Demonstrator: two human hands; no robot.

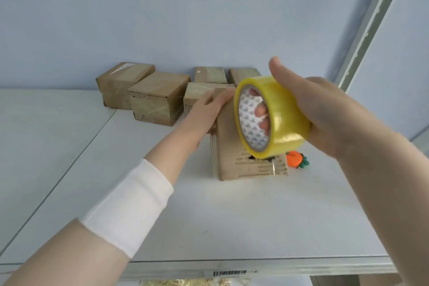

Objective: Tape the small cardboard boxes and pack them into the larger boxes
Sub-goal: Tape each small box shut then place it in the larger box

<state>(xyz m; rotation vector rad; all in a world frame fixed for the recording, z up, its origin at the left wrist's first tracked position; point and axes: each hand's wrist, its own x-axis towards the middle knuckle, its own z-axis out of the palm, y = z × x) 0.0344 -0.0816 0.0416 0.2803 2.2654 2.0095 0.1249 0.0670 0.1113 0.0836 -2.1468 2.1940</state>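
Note:
A small cardboard box stands in the middle of the white table. My left hand rests flat on its far top edge, fingers straight. My right hand grips a roll of yellowish clear tape just above the box's near end, fingers through the core and thumb up over the roll. Several other small cardboard boxes stand further back against the wall, some with tape on them.
A small orange carrot-shaped object lies just right of the box. A metal frame post runs up at the right. The table's front edge carries a barcode label, with yellowish packing material below it.

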